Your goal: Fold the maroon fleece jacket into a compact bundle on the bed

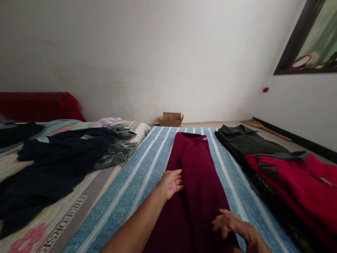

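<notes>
From the head camera, a pair of maroon trousers [196, 182] lay flat and lengthwise on a blue striped mat [139, 182], waistband at the far end near the wall. The left hand [171, 182] rested palm down on the trousers' left edge, fingers spread flat, so its grip was wide and holding nothing. The right hand [231, 225] sat on the near right part of the same trousers, fingers loosely curled and apart, also not clamped on anything. Just right of the mat there was a folded dark green shirt [244, 142] with a red fleece [295, 182] overlapping its near end. On the left, a heap of dark clothes [60, 158] sprawled over a patterned sheet [34, 232], and a small cardboard box [171, 119] stood against the far wall.
</notes>
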A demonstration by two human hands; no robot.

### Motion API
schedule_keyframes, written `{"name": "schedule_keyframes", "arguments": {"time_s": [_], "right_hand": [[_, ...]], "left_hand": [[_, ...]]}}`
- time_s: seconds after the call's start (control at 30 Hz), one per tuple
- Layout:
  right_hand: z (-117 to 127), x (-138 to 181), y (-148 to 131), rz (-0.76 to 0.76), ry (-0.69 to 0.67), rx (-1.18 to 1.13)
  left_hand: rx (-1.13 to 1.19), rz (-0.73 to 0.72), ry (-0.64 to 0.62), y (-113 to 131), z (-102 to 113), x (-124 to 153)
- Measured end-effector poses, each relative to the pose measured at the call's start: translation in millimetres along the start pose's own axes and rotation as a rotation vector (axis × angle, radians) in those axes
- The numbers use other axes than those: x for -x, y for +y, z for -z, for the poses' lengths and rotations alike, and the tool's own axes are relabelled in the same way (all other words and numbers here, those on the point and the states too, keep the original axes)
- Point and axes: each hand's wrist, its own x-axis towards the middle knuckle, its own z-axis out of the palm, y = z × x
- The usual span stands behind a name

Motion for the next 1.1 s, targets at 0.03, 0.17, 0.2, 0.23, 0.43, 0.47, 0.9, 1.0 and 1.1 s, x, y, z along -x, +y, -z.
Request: {"name": "schedule_keyframes", "arguments": {"time_s": [0.03, 0.17, 0.2, 0.23, 0.43, 0.47, 0.9, 1.0, 1.1], "right_hand": [[-3, 2, 8, 0.018, -0.040, 0.063], [-7, 0, 27, 0.014, -0.065, 0.203], [-7, 0, 28, 0.015, -0.065, 0.209], [-7, 1, 28, 0.018, -0.066, 0.218], [-5, 7, 34, 0.142, -0.097, 0.365], [-6, 8, 37, 0.167, -0.100, 0.371], [-21, 12, 61, 0.266, -0.025, 0.505], [-20, 20, 46, 0.291, -0.035, 0.515], [-17, 29, 21, 0.230, -0.041, 0.529]], "left_hand": [[-0.017, -0.012, 0.006, 0, -2, -1], [-0.023, -0.077, 0.050, 5, -9, -12], [-0.020, -0.100, 0.067, 6, -10, -17], [-0.018, -0.125, 0.086, 7, -11, -21], [0.006, -0.240, 0.139, 9, -13, -43], [0.013, -0.241, 0.120, 9, -14, -44], [-0.132, -0.290, 0.191, 3, -17, -58], [-0.222, -0.330, 0.213, 2, -19, -60], [-0.313, -0.366, 0.215, 0, -21, -61]]}}
